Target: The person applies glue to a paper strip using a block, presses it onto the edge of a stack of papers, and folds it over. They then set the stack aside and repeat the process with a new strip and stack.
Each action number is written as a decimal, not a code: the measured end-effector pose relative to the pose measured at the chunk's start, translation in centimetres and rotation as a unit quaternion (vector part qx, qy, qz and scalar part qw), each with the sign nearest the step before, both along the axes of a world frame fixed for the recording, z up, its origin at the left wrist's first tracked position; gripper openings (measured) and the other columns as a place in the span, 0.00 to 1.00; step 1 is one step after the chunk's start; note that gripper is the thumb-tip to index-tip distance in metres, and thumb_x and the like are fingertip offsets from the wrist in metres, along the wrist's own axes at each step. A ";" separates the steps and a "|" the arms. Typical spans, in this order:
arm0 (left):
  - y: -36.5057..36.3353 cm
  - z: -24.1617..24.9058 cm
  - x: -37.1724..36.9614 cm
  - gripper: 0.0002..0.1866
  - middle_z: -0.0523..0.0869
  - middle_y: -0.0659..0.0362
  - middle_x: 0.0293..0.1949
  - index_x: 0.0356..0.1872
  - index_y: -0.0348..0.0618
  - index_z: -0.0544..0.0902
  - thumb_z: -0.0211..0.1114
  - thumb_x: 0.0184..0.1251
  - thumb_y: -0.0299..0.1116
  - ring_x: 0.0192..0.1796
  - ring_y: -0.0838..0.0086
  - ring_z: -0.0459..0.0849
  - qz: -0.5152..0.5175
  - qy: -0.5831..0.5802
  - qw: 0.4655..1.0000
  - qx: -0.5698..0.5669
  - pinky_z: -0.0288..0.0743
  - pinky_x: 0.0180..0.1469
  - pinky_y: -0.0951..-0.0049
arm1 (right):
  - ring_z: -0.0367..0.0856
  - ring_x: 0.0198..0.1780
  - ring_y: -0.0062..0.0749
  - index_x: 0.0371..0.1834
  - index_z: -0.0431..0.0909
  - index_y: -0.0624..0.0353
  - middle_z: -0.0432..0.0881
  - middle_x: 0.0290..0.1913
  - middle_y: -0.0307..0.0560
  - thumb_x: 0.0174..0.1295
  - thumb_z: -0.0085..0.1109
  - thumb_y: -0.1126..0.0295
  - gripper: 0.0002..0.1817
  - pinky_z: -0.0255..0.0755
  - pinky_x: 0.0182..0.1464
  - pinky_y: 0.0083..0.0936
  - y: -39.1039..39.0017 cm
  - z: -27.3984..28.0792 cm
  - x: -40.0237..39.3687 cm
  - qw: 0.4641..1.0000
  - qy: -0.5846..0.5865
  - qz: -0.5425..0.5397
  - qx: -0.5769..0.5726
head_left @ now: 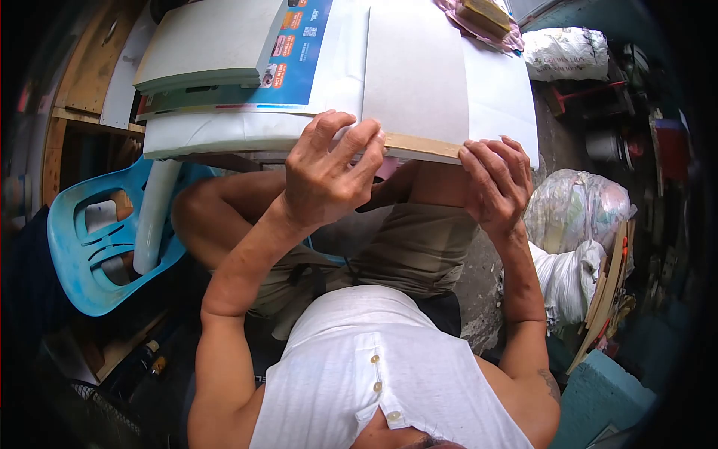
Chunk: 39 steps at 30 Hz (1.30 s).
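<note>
A pale grey cardboard sheet (pixel 415 71) lies lengthwise on the white-covered table (pixel 497 105), with a tan strip (pixel 422 144) along its near edge. My left hand (pixel 333 165) is closed at the left end of that strip, thumb and fingertips pressed on the corner. At the right end, my right hand (pixel 499 179) curls its fingers over the edge, with the thumb hidden. The strip runs straight between both hands at the table's front edge.
A stack of grey boards (pixel 209 45) rests on a printed blue sheet (pixel 308 52) at left. A yellowish block (pixel 485 16) sits on a pink cloth (pixel 516 37) at the far right. A blue plastic chair (pixel 75 247) and a filled clear bag (pixel 576 209) flank my legs.
</note>
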<state>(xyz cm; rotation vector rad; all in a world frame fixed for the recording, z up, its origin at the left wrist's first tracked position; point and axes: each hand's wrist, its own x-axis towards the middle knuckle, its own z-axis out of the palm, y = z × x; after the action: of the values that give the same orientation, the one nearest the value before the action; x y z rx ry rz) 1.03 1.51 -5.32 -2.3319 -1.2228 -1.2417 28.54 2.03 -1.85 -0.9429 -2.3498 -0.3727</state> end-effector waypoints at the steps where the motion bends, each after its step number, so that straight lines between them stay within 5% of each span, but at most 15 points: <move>1: -0.1 0.1 0.4 0.08 0.88 0.62 0.44 0.39 0.43 0.90 0.72 0.57 0.28 0.47 0.65 0.84 0.002 0.008 1.000 0.013 0.82 0.52 0.59 | 0.86 0.52 0.41 0.50 0.90 0.57 0.89 0.50 0.45 0.49 0.66 0.75 0.21 0.78 0.62 0.48 0.2 0.0 -0.3 1.000 0.015 0.000 -0.013; 7: 0.6 -0.3 3.1 0.13 0.87 0.67 0.41 0.44 0.49 0.90 0.72 0.57 0.31 0.45 0.69 0.82 -0.068 0.023 0.996 0.051 0.76 0.55 0.58 | 0.85 0.47 0.41 0.45 0.89 0.60 0.88 0.46 0.46 0.49 0.66 0.72 0.17 0.78 0.57 0.47 0.7 -1.2 -2.7 0.996 0.067 0.056 0.007; 15: 2.0 -0.8 3.6 0.04 0.85 0.68 0.39 0.32 0.50 0.87 0.72 0.58 0.34 0.43 0.71 0.81 -0.104 0.031 0.991 0.083 0.75 0.52 0.53 | 0.85 0.42 0.37 0.41 0.89 0.60 0.87 0.43 0.45 0.49 0.67 0.72 0.14 0.81 0.49 0.41 1.0 -0.3 -1.8 0.997 0.005 0.066 0.045; 21: 1.8 -0.2 0.8 0.09 0.84 0.69 0.39 0.22 0.54 0.79 0.71 0.57 0.33 0.45 0.71 0.80 -0.094 0.061 0.991 0.079 0.72 0.53 0.53 | 0.86 0.43 0.38 0.39 0.89 0.61 0.88 0.44 0.45 0.48 0.67 0.80 0.13 0.83 0.49 0.41 0.5 -0.1 0.2 0.998 -0.024 0.039 0.053; 24: 1.2 0.3 -1.8 0.09 0.86 0.71 0.37 0.22 0.54 0.79 0.73 0.53 0.31 0.41 0.72 0.80 -0.065 0.055 0.994 0.062 0.71 0.53 0.55 | 0.86 0.45 0.43 0.42 0.89 0.63 0.88 0.45 0.48 0.51 0.68 0.81 0.13 0.83 0.52 0.45 0.2 -0.1 0.9 0.999 -0.026 0.029 0.035; 30: 1.6 0.4 -3.0 0.08 0.86 0.70 0.39 0.28 0.50 0.82 0.76 0.52 0.31 0.41 0.70 0.82 -0.096 0.032 0.994 0.029 0.71 0.53 0.56 | 0.85 0.44 0.41 0.37 0.87 0.65 0.87 0.43 0.48 0.42 0.69 0.79 0.15 0.83 0.50 0.43 0.6 0.7 -2.1 0.997 -0.034 0.067 0.027; 39: 1.7 -0.2 -3.0 0.10 0.86 0.65 0.41 0.34 0.49 0.85 0.76 0.50 0.31 0.43 0.67 0.83 -0.103 -0.011 0.994 0.022 0.72 0.52 0.55 | 0.81 0.44 0.33 0.29 0.86 0.56 0.82 0.42 0.42 0.41 0.70 0.73 0.09 0.81 0.55 0.37 1.8 -0.4 -10.0 0.989 0.007 0.148 0.023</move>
<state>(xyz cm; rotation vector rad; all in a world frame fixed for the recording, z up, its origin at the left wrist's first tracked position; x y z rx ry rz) -1.96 3.19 -5.54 -2.4681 -0.9686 -1.3464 18.53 3.86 -2.26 -0.5617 -2.4105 -0.2972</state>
